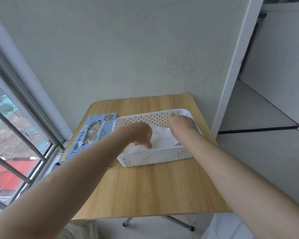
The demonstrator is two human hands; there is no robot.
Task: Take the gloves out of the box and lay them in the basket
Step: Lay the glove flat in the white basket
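Nearest the camera, two bare forearms reach fwd over a light wooden table w/ rounded corners (145,190); its metal legs show underneath. A white perforated plastic basket (155,156) sits toward the table's far right part, w/ white thin gloves (162,138) lying flat inside on its bottom.

Left hand (142,134), w/ a thin orange-red bracelet (132,133) at the wrist, is down inside the basket's left part, fingers curled downward and touching the gloves; whether it pinches them can't be told. Right hand (182,122) is in the far right part of the basket, near the back wall, fingers bent down toward the gloves there; its fingertips are hidden, so grip can't be told.

Just left of the basket, touching or nearly so, lies a light blue cardboard glove box (93,133) w/ printed characters, top opening torn, more whitish gloves visible in it.

Beyond: pale wall; barred window at left.
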